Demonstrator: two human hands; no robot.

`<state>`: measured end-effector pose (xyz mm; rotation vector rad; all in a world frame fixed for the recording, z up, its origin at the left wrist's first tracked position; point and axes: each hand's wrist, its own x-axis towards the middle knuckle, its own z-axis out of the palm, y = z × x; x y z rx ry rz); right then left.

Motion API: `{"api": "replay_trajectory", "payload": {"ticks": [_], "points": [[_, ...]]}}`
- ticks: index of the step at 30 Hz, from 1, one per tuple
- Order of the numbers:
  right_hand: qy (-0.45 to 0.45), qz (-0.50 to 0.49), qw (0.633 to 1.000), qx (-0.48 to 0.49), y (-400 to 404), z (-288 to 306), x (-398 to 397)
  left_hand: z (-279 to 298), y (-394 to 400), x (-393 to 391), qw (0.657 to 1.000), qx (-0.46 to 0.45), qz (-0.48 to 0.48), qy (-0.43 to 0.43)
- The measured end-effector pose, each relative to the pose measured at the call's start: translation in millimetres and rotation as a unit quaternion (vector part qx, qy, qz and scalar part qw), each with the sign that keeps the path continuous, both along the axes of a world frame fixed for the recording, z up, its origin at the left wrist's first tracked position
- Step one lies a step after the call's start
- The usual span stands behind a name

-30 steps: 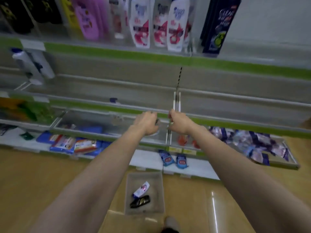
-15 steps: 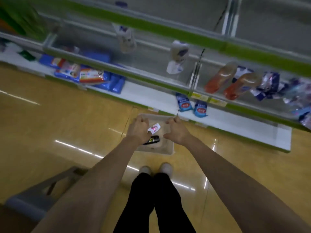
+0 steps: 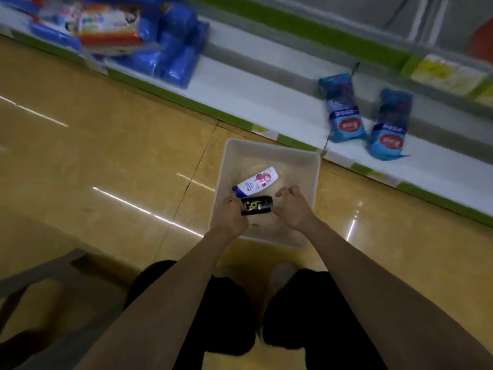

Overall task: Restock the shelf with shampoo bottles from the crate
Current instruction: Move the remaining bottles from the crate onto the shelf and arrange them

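You had both arms reaching down into the pale translucent rectangular plastic crate [image 3: 309,166] on the glossy yellow tiled floor [image 3: 106,145]. Your left hand [image 3: 229,218] sat at the near-left end of the small black shampoo bottle with a yellow-green label [image 3: 256,206], fingers curled toward it; contact looked likely, but a real grip can't be told from this angle. Your right hand [image 3: 292,206] hovered at the bottle's other end, fingers loosely curled and spread, thumb near the bottle, holding nothing clearly.

The black bottle lay on its side on the crate bottom. Just beyond it, also on its side, lay the white shampoo bottle with a blue cap end and pink label [image 3: 256,181], almost touching the black one, angled up to the right.

The crate stood just in front of the white bottom shelf with green edge strip [image 3: 240,102]. On that shelf: two blue refill pouches with red labels [image 3: 344,110], standing side by side to the right, and a stack of blue wrapped packs [image 3: 173,49] plus an orange-and-white pack [image 3: 109,28] on the far left. Everything there was motion-blurred.

Your black trousers [image 3: 229,316] and one pale shoe [image 3: 280,279] showed below the crate.
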<state>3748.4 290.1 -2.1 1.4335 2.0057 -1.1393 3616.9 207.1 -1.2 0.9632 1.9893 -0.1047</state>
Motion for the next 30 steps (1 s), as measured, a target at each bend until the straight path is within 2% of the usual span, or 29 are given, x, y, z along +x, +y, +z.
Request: {"api": "replay_trajectory", "payload": {"ticks": [4, 8, 13, 16, 19, 22, 25, 27, 30], "points": [[-0.011, 0.049, 0.998, 0.035, 18.6, -100.4, -18.6, -107.7, 14.0, -0.9, 0.998, -0.013, -0.038, 0.049], [0.003, 0.131, 0.988, 0.083, 34.4, -166.8, -39.7, -181.9, 20.3, -1.8, 0.994, -0.035, -0.056, 0.084], [-0.02, 0.227, 0.97, 0.089, 32.2, -227.3, -60.3, -231.9, 16.0, -8.3, 0.987, -0.044, -0.098, 0.122], [-0.069, 0.271, 0.943, 0.183, 31.6, -240.7, -59.0, -240.1, 14.1, -10.0, 0.975, -0.055, -0.155, 0.149], [-0.123, 0.256, 0.939, 0.192, 31.7, -241.2, -50.7, -238.2, 10.9, -8.5, 0.965, -0.085, -0.201, 0.146], [-0.133, 0.165, 0.969, 0.127, 25.7, -224.3, -33.9, -219.6, 9.9, -9.2, 0.985, -0.06, -0.132, 0.095], [-0.051, -0.001, 0.999, 0.02, 20.9, -177.0, -22.1, -165.9, 18.6, -6.6, 0.998, 0.008, -0.042, 0.052], [0.02, -0.09, 0.995, -0.038, 21.0, -133.3, -17.8, -118.9, 24.4, -5.9, 0.997, 0.046, -0.024, 0.06], [0.079, -0.172, 0.98, -0.065, 22.4, -58.8, -10.1, -42.7, 29.0, -7.3, 0.993, 0.104, 0.026, 0.053]]}}
